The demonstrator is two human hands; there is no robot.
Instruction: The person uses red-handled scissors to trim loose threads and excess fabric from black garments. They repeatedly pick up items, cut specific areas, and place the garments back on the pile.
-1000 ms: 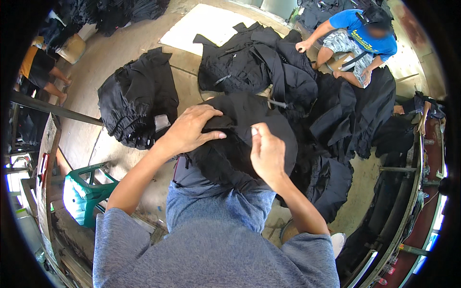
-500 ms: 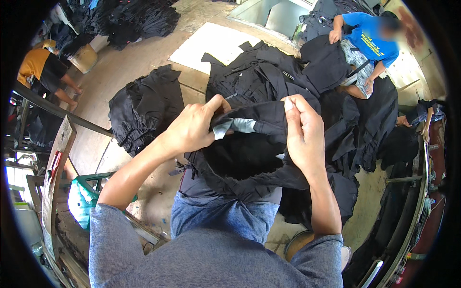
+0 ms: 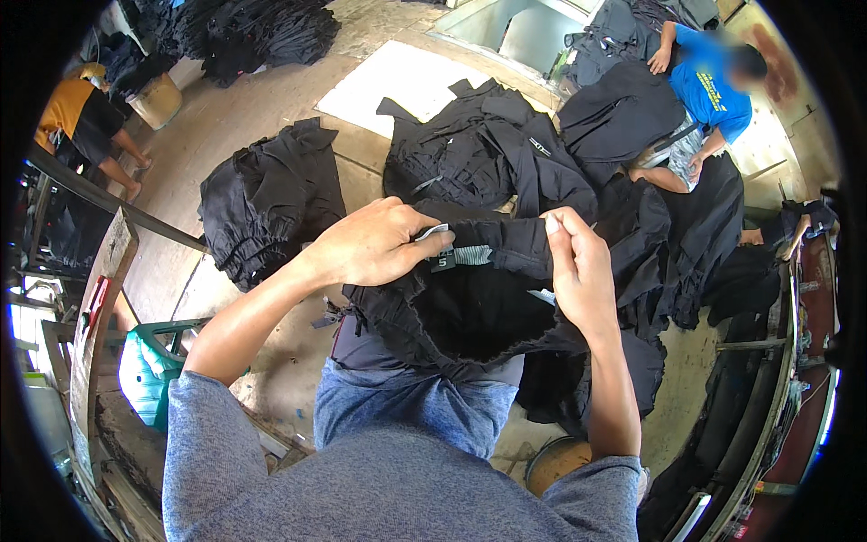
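A black garment [image 3: 501, 242] with a gathered, elastic-looking waist lies across my lap, its waist opening spread toward me. My left hand [image 3: 384, 242] pinches the far edge of the waistband, its thumb on a small dark and white label. Just right of that thumb, a pale grey striped tag [image 3: 472, 256] shows on the inside of the band. My right hand [image 3: 582, 271] grips the same band at its right end, thumb on top. Between the two hands the band is stretched fairly straight. A small white tag [image 3: 543, 295] shows inside, next to my right hand.
Beyond my hands spreads a large pile of black garments [image 3: 452, 163]; a smaller bundle [image 3: 271, 194] lies left. A person in blue [image 3: 709, 95] sits far right; another in orange [image 3: 68, 117] bends far left. A green plastic stool [image 3: 144, 379] and wooden rail [image 3: 101, 298] stand left.
The waistband has been turned so its inner face and label show more plainly. My left thumb now lies over the label. The person in blue has leaned away to the right.
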